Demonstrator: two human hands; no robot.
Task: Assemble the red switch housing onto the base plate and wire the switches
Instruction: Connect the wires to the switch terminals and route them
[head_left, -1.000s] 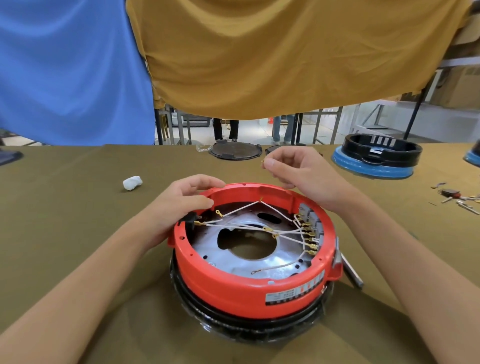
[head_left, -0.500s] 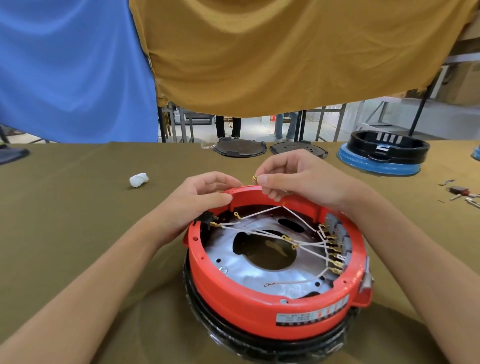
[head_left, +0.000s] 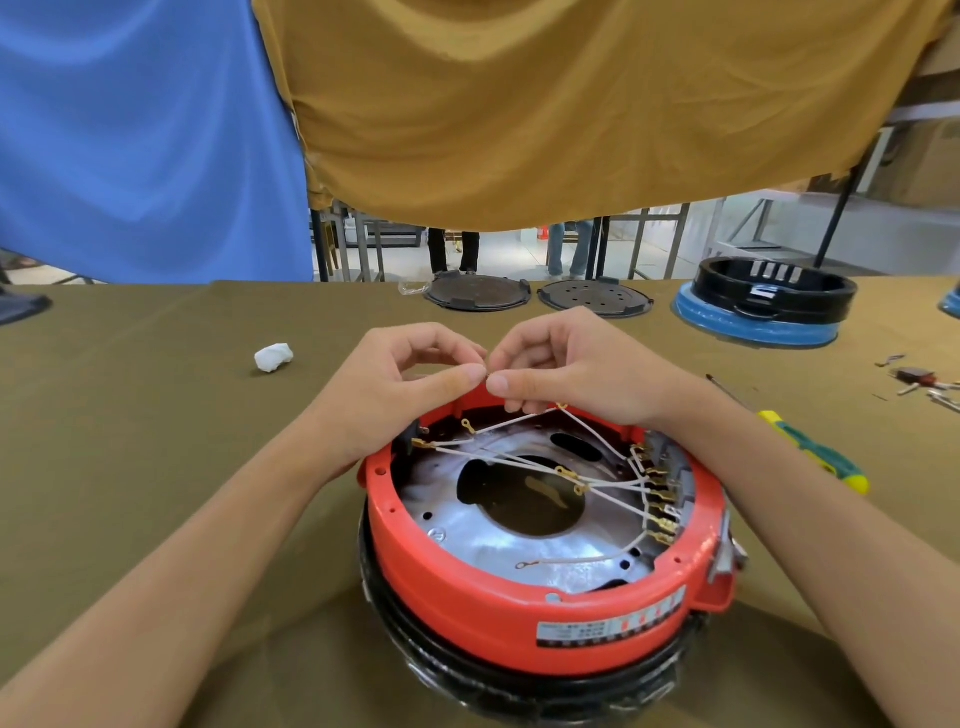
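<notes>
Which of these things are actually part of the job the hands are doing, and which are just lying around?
In use:
round red plastic housing
thin white wires
left hand
right hand

Lying about:
crumpled white wad
green-and-yellow screwdriver
two dark round plates
black-and-blue ring unit

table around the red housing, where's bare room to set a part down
Widest bare cloth lies left of the red switch housing, around the white wad. A smaller patch sits between the housing and the blue-based black ring. It is crowded right: screwdriver and loose metal parts.

Showing bright, even daylight entering from the rear opening; glaring on the metal base plate (head_left: 467, 525); bowing at wide-angle edges.
</notes>
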